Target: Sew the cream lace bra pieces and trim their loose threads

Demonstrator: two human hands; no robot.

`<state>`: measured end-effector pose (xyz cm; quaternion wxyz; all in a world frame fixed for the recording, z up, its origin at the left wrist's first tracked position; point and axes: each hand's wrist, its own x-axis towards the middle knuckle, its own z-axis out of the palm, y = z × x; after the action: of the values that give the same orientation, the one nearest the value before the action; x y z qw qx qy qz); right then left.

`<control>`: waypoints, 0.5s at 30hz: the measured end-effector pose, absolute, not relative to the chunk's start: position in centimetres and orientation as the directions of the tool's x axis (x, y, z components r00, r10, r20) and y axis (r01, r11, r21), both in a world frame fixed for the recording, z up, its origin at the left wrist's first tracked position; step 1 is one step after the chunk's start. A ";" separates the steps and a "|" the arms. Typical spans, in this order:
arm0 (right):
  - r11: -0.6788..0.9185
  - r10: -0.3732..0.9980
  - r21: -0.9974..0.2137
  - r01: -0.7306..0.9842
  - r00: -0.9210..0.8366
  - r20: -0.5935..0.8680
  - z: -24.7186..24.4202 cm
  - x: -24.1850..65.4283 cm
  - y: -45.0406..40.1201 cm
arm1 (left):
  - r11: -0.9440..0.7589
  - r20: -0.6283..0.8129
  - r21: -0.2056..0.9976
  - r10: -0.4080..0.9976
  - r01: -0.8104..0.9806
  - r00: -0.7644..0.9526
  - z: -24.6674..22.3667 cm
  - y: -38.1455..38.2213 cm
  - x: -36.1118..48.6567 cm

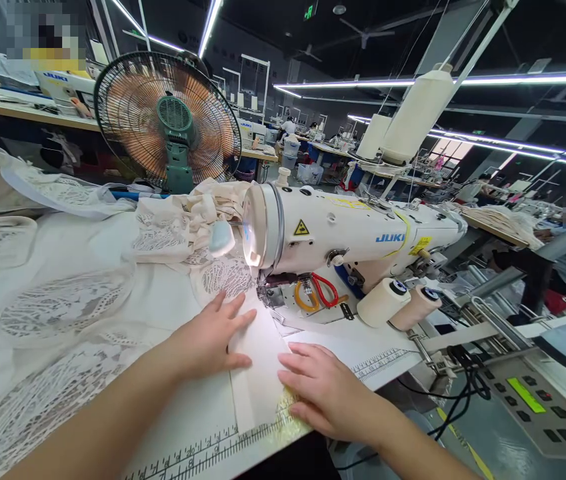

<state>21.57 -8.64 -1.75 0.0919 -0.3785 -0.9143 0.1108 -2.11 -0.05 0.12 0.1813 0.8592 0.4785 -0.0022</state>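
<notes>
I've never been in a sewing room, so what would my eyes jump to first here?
Probably the big round fan, at the upper left, and the white sewing machine across the middle, glowing at its left end. Just below the machine, the left hand lies on pale cloth, with the right hand at the cloth's right edge.

White tabletop (197,410), sewing machine (333,227), lace pieces (67,303), pale cloth (260,380), thread cones (383,303)
</notes>
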 end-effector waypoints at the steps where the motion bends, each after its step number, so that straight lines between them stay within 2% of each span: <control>1: 0.687 0.714 -0.270 0.674 -0.695 0.082 -1.8 21.6 -8.6 | -0.479 -0.179 0.309 0.819 0.822 0.545 0.1 0.2 -2.3; 7: 0.689 0.713 -0.273 0.672 -0.696 0.087 -1.8 21.4 -8.1 | -0.506 -0.172 0.288 0.808 0.813 0.564 -0.1 1.5 -3.2; 15: 0.698 0.706 -0.282 0.658 -0.697 0.122 -1.4 20.8 -7.1 | -0.509 -0.087 0.266 0.833 0.818 0.547 -0.5 2.7 -3.6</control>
<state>20.84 -7.12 -1.43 0.1112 -0.3727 -0.9148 0.1089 -3.57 2.65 -0.45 0.1391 0.8683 0.4754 0.0258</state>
